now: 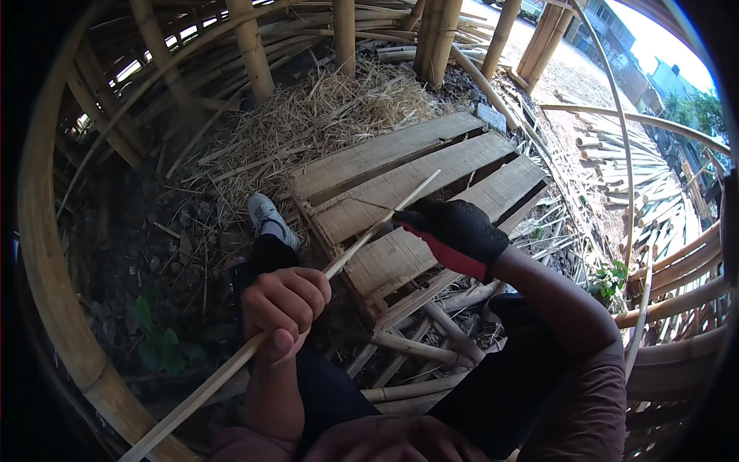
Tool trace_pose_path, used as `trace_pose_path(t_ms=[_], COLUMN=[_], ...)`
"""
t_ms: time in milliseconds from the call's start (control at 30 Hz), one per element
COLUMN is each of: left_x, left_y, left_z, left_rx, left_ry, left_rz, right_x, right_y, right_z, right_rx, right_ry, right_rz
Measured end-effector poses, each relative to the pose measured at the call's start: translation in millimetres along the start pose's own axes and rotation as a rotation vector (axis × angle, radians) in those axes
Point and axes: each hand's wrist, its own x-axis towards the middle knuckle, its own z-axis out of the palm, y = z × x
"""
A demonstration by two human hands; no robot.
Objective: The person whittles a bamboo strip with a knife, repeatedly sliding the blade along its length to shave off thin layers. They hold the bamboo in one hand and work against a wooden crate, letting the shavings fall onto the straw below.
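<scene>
From my remote seat I see the left hand (pixel 285 308), bare, with its fingers wrapped tight around a long, pale, narrow strip of split bamboo or wood (pixel 356 249). The strip slants through that fist: one length runs from below the fingers down to the lower left edge of my view, and the other rises past the knuckles to a thin tip well beyond them. The right hand (pixel 460 231) wears a black glove with red along its lower side. Its fingers are bunched just beside the upper part of the strip, short of the tip; I can't tell whether they touch it or close on anything. A thin dark line (pixel 369 203) reaches across from near those gloved fingertips, too fine for me to identify. Under the upper strip and the gloved fingers sits a low platform of weathered brown wooden slats (pixel 462 162), with gaps between the boards. Beyond the fingers, dry tan straw (pixel 354 104) lies heaped by upright bamboo posts (pixel 437 42), and a grey-and-white shoe (pixel 269 215) rests past the left knuckles.
</scene>
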Motion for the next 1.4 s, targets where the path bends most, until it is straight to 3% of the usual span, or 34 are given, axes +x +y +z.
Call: trace_pose_path(t_ms=[33, 333, 400, 500, 633, 700, 767, 800, 833, 867, 933, 1033, 1100, 1300, 1400], left_x=[0.5, -1.4, -1.6, -0.9, 0.8, 1.5, 0.8, 2.4, 3.5, 4.8, 1.4, -1.0, -4.3, -1.6, 0.4], left_y=[-0.2, 0.8, 0.6, -1.7, 2.3, 2.4, 1.3, 0.4, -0.4, -1.3, -0.4, 1.0, 1.9, 0.7, -0.3], left_z=[-1.4, -0.4, 0.5, 6.9, -0.1, -3.5, -2.1, -0.2, 1.7, 2.6, 3.7, 2.7, -0.5, 1.4, -0.6], left_rx=[-0.010, 0.002, 0.001, -0.007, -0.005, -0.011, -0.018, -0.019, -0.021, -0.024, -0.024, -0.016, -0.007, -0.008, -0.011], left_ry=[-0.046, -0.108, -0.118, -0.147, -0.214, -0.238, -0.251, -0.323, -0.396, -0.431, -0.428, -0.366, -0.295, -0.262, -0.160], left_rz=[0.005, 0.001, 0.005, 0.020, -0.023, -0.020, -0.026, -0.004, 0.016, 0.031, 0.013, 0.000, -0.013, -0.028, -0.016], right_x=[-4.8, -7.2, -5.5, 8.2, 13.8, 3.9, -4.5, -10.2, -14.9, -15.4, -13.5, -4.9, 2.6, 28.8, 34.1], right_y=[-8.7, -22.0, -18.8, 54.5, 69.4, 43.2, 12.5, -8.6, -37.1, -39.2, -31.7, -10.6, -11.0, 53.0, 44.7], right_z=[7.1, -8.0, -14.9, -13.9, -14.8, -8.4, -5.6, -6.3, -18.4, -22.1, -21.3, -12.6, -11.9, -13.3, -12.9], right_rx=[0.016, -0.135, -0.272, -0.383, -0.343, -0.193, -0.117, -0.023, -0.192, -0.166, -0.135, -0.055, -0.303, -0.197, -0.357], right_ry=[-0.002, -0.077, -0.080, -0.044, -0.092, 0.007, -0.040, -0.093, -0.188, -0.201, -0.217, -0.112, -0.096, -0.092, -0.072], right_rz=[-0.159, -0.208, 0.002, 0.104, 0.167, 0.015, -0.127, -0.078, -0.007, -0.004, 0.006, -0.169, -0.138, 0.009, 0.034])
